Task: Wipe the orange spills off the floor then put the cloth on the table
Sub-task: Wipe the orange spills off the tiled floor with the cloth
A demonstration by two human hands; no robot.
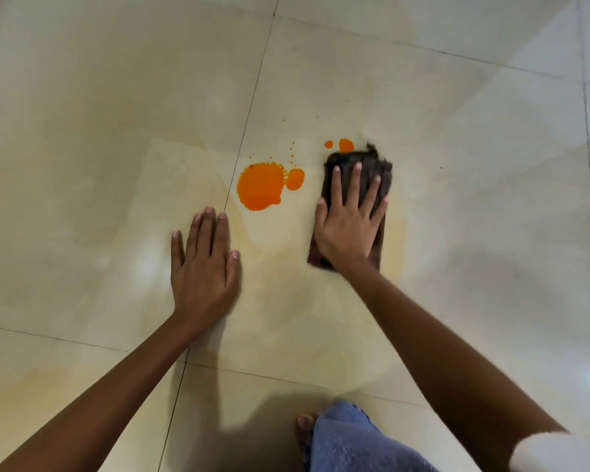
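Both flat | right hand (349, 223) spread on cloth (382, 175); left hand (203, 264) on floor (116, 131)

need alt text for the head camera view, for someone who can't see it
Seen from above, a person's right hand presses a dark cloth flat on a cream tiled floor, just right of a large orange spill with smaller orange drops beyond the cloth. The left hand rests flat on the floor beside the spill.

One head-worn wide-angle view looks steeply down, close over the tiled floor (423, 97)
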